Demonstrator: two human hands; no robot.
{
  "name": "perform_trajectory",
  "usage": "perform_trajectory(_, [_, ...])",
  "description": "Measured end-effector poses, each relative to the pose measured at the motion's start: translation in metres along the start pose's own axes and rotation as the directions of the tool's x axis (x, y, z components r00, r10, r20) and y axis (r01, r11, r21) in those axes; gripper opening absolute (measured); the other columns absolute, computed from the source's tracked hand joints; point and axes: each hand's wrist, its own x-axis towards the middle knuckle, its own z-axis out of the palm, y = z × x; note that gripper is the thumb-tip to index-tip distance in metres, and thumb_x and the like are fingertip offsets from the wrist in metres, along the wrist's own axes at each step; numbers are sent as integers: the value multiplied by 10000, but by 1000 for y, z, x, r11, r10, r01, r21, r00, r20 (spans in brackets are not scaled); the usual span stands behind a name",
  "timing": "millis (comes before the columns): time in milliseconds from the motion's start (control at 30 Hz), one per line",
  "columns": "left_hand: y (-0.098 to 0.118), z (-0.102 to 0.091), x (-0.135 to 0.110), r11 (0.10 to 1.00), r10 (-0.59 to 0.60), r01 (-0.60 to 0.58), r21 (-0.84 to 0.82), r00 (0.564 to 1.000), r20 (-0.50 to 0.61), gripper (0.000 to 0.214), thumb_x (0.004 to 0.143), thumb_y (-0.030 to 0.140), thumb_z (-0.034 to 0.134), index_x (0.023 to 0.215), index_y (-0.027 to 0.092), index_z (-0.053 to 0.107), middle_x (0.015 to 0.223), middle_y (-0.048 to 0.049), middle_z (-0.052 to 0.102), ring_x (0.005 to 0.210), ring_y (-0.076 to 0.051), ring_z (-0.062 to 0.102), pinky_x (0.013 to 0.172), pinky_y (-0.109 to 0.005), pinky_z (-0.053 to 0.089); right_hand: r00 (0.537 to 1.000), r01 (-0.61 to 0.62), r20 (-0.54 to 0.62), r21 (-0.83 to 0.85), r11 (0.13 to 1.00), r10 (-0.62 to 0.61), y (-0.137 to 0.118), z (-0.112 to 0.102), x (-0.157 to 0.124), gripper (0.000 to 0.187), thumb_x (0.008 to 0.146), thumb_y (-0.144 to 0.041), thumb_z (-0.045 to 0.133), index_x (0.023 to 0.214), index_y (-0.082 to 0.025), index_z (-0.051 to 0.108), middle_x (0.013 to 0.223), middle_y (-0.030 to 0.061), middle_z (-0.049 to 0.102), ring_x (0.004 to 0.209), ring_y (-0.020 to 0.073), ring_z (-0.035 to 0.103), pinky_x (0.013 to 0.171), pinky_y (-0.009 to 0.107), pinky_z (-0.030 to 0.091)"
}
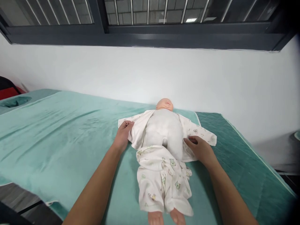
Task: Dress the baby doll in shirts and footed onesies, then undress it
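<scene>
A baby doll (164, 104) lies on its back with its head towards the wall and its feet towards me. It wears a white printed baby shirt (142, 126), whose front is spread apart over the pale torso (162, 126). Both sleeves stretch out sideways. My left hand (124, 132) is closed on the shirt's left side, by the sleeve. At the opposite front panel, my right hand (200, 149) pinches the shirt's edge between thumb and fingers. White printed pants (161, 178) cover the legs, and the bare feet (156, 218) stick out below.
A light green sheet (70, 134) covers the bed, with a darker quilted green cover (243, 165) on the right. Behind stands a white wall (105, 72) below a dark-framed window (150, 39) with bars. A red and black item (9, 90) sits at the far left.
</scene>
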Motion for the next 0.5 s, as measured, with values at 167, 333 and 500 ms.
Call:
perform_trajectory(167, [-1,-18,8,998,-67,63,-29,981,-181,330,719,430,709,925,211,572,715,34,556,578,-112,489,537,-224,358,1000,-7,-15,207,978,10,-2,-10,-2,437,824,-580,516,824,-190,713,788,50,719,776,235,647,694,318,447])
perform_trajectory(333, [-7,-22,9,886,154,-23,463,957,-247,178,795,366,595,883,211,581,816,-10,642,714,-157,563,630,-256,397,994,-13,-95,393,919,55,10,-1,6,367,790,-504,532,911,-186,670,833,69,719,729,210,648,664,315,477])
perform_trajectory(500, [-5,-17,2,749,273,-56,660,934,-231,243,826,441,574,935,224,568,867,-30,653,835,-206,600,733,-297,419,994,36,-108,236,971,-11,5,3,2,456,707,-553,632,943,-165,668,683,18,655,625,183,571,603,293,421])
